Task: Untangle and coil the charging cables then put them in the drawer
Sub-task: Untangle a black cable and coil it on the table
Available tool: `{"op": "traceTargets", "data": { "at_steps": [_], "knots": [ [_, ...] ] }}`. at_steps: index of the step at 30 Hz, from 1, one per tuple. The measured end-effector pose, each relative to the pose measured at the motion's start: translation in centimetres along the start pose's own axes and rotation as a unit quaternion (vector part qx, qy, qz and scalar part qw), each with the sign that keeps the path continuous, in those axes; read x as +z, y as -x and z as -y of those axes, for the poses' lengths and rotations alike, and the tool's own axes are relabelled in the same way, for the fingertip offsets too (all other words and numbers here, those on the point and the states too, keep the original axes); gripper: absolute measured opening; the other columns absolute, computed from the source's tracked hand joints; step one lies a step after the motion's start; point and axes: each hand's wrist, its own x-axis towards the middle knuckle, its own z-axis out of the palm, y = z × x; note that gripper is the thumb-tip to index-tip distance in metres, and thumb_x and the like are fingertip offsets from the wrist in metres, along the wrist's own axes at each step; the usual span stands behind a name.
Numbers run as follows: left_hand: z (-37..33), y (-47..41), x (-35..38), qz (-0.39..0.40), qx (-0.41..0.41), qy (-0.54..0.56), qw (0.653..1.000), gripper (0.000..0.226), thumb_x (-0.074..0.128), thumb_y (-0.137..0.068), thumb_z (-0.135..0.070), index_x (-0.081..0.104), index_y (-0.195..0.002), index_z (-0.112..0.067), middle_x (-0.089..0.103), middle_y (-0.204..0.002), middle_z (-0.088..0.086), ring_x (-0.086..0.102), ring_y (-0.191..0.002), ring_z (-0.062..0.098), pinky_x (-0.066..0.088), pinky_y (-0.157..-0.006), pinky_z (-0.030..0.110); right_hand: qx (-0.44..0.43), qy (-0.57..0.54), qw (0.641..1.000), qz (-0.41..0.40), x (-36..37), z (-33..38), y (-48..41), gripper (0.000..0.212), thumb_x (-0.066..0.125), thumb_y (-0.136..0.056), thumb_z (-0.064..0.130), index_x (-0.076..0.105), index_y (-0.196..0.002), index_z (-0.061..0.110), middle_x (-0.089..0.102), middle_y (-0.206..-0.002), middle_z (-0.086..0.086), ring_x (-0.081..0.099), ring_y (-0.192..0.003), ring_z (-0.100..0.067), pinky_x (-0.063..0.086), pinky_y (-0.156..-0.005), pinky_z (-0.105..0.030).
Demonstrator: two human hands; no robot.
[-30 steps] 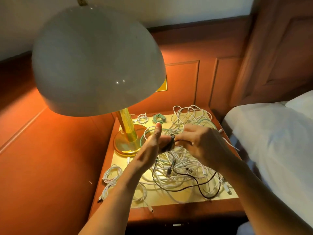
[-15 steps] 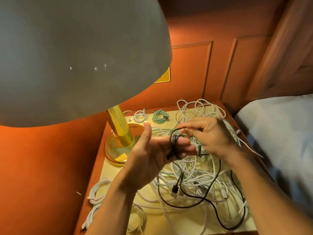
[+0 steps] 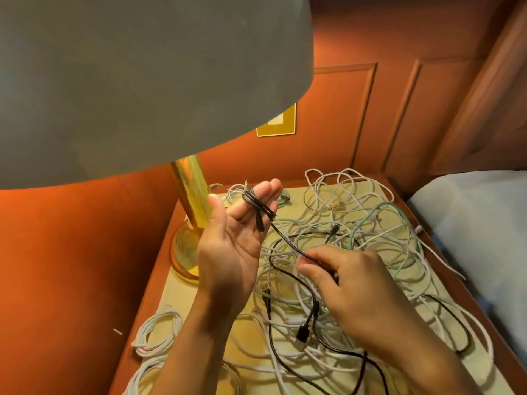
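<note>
Left hand (image 3: pixel 236 238) is up over the desk (image 3: pixel 185 297), palm facing up, fingers (image 3: pixel 268 192) straight and together. So it's an open grip, but with the black cable (image 3: pixel 288 239) looped a few turns round those fingers like a spool.

From the loops, the cable runs down toward 4 o'clock in a fairly straight line to the right hand (image 3: pixel 350 283). That hand's grip is closed on it, with the cable pinched between thumb and fingertips. The knuckles face the camera, so I can't see exactly which fingers are doing the pinching.

The rest of the black cable drops off under the right hand and loops across the desk toward 6 o'clock. A black plug (image 3: pixel 302 334) lies in there too, but I can't tell which cable it belongs to.

The big tangle (image 3: pixel 350 223) of white and pale green strands covers most of the desk from about 12 round to 5 o'clock, under and behind both hands. A couple of white coils (image 3: pixel 156 332) sit on their own near the desk's 8 o'clock edge.

The lamp (image 3: pixel 191 192) stands at 10 o'clock, and its shade fills the top left of the view. The bed (image 3: pixel 484 238) is off at 3 o'clock.
</note>
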Motion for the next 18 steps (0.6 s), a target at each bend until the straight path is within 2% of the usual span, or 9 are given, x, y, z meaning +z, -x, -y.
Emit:
{"op": "traceTargets", "data": {
  "at_steps": [2, 4, 6, 8, 9, 11, 13, 15, 18],
  "knots": [
    [0.4, 0.1, -0.4, 0.006, 0.029, -0.112, 0.993, 0.073, 0.016, -0.108, -0.050, 0.061, -0.131, 0.003, 0.069, -0.131, 0.014, 0.061, -0.129, 0.025, 0.040, -0.114, 0.041, 0.074, -0.179, 0.981, -0.009, -0.5, 0.8, 0.5, 0.012, 0.067, -0.095, 0.032, 0.076, -0.091, 0.024, 0.065, -0.062, 0.003, 0.060, -0.052, -0.010, 0.055, -0.054, -0.030],
    [0.7, 0.3, -0.8, 0.025, 0.058, -0.208, 0.976, 0.071, 0.019, -0.104, -0.054, 0.066, -0.128, -0.006, 0.071, -0.129, 0.007, 0.060, -0.131, 0.020, 0.038, -0.117, 0.043, 0.152, -0.365, 0.918, -0.006, -1.3, 1.7, 0.9, 0.010, 0.069, -0.088, 0.025, 0.077, -0.088, 0.019, 0.056, -0.055, -0.010, 0.053, -0.046, -0.024, 0.054, -0.047, -0.037],
    [0.8, 0.6, -1.2, 0.053, 0.058, -0.264, 0.961, 0.073, 0.020, -0.099, -0.060, 0.070, -0.126, -0.014, 0.071, -0.128, 0.001, 0.059, -0.131, 0.017, 0.036, -0.118, 0.046, 0.175, -0.450, 0.875, 0.010, -2.1, 2.2, 1.6, 0.016, 0.068, -0.081, 0.026, 0.077, -0.088, 0.015, 0.045, -0.053, -0.009, 0.041, -0.040, -0.021, 0.043, -0.038, -0.028],
    [0.8, 1.0, -1.5, 0.085, 0.041, -0.320, 0.943, 0.075, 0.018, -0.098, -0.063, 0.072, -0.125, -0.019, 0.072, -0.127, -0.004, 0.060, -0.129, 0.014, 0.037, -0.117, 0.046, 0.178, -0.468, 0.865, 0.028, -2.7, 2.8, 2.1, 0.023, 0.067, -0.079, 0.031, 0.078, -0.091, 0.015, 0.037, -0.052, -0.003, 0.029, -0.039, -0.013, 0.027, -0.035, -0.019],
    [0.8, 1.3, -1.6, 0.099, 0.027, -0.349, 0.932, 0.075, 0.016, -0.099, -0.062, 0.073, -0.124, -0.020, 0.072, -0.126, -0.006, 0.060, -0.128, 0.011, 0.038, -0.116, 0.044, 0.163, -0.443, 0.881, 0.023, -2.9, 2.9, 2.4, 0.026, 0.067, -0.078, 0.035, 0.078, -0.093, 0.016, 0.037, -0.050, 0.001, 0.029, -0.038, -0.010, 0.023, -0.035, -0.019],
    [0.8, 1.8, -1.7, 0.125, -0.007, -0.377, 0.918, 0.077, 0.014, -0.099, -0.061, 0.074, -0.122, -0.019, 0.074, -0.123, -0.006, 0.063, -0.124, 0.009, 0.041, -0.114, 0.039, 0.075, -0.316, 0.945, -0.026, -2.6, 2.8, 2.7, 0.024, 0.069, -0.080, 0.038, 0.080, -0.090, 0.019, 0.052, -0.049, 0.008, 0.044, -0.039, -0.005, 0.033, -0.038, -0.015],
    [0.8, 2.2, -1.7, 0.149, -0.034, -0.382, 0.911, 0.079, 0.014, -0.100, -0.059, 0.075, -0.119, -0.014, 0.075, -0.118, 0.001, 0.066, -0.118, 0.014, 0.045, -0.110, 0.038, -0.049, -0.129, 0.983, -0.120, -2.1, 2.2, 2.6, 0.017, 0.067, -0.089, 0.038, 0.079, -0.089, 0.026, 0.068, -0.065, 0.018, 0.064, -0.060, 0.001, 0.046, -0.051, -0.012],
    [0.7, 2.5, -1.9, 0.168, -0.064, -0.390, 0.903, 0.083, 0.012, -0.099, -0.060, 0.077, -0.114, -0.009, 0.076, -0.114, 0.006, 0.068, -0.114, 0.017, 0.047, -0.108, 0.038, -0.158, 0.012, 0.972, -0.172, -1.8, 1.7, 2.2, 0.013, 0.067, -0.096, 0.033, 0.079, -0.094, 0.026, 0.072, -0.079, 0.020, 0.067, -0.075, 0.000, 0.051, -0.064, -0.015],
    [0.4, 2.9, -2.1, 0.207, -0.109, -0.410, 0.881, 0.090, 0.008, -0.098, -0.061, 0.079, -0.106, -0.006, 0.078, -0.108, 0.005, 0.071, -0.108, 0.018, 0.048, -0.101, 0.034, -0.237, 0.053, 0.950, -0.194, -2.2, 0.2, 1.9, 0.012, 0.075, -0.088, 0.025, 0.080, -0.094, 0.017, 0.071, -0.082, 0.010, 0.066, -0.074, -0.007, 0.053, -0.066, -0.027]
  ]
}}
